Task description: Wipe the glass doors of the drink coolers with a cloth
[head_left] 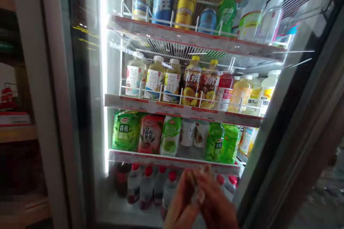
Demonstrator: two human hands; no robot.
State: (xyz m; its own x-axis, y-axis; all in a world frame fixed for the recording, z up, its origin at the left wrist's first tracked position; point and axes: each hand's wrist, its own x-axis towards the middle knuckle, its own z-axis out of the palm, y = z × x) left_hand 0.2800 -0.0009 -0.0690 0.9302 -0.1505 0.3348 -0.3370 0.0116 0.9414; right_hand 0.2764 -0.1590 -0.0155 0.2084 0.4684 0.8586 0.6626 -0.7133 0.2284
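Low in the middle of the view, my left hand [180, 202] and my right hand [216, 195] are brought together, fingers bent inward and blurred by motion. A small pale, crumpled-looking thing [199, 196] shows between them; its kind is too blurred to tell. Both hands appear closed around it. They are in front of the lowest part of a lit drinks fridge, overlapping clear bottles with red caps [146, 186]. Just above my fingertips runs the front rail of the lower shelf [172, 161], which bears green bottles [215, 141] and cartons.
Tea bottles [172, 80] line the middle shelf, and cans [186, 7] with a green bottle [227, 9] stand on the top one. A bright light strip [103, 71] borders the left side. At right is a dark door frame [290, 114]; wooden shelving [18, 134] stands at far left.
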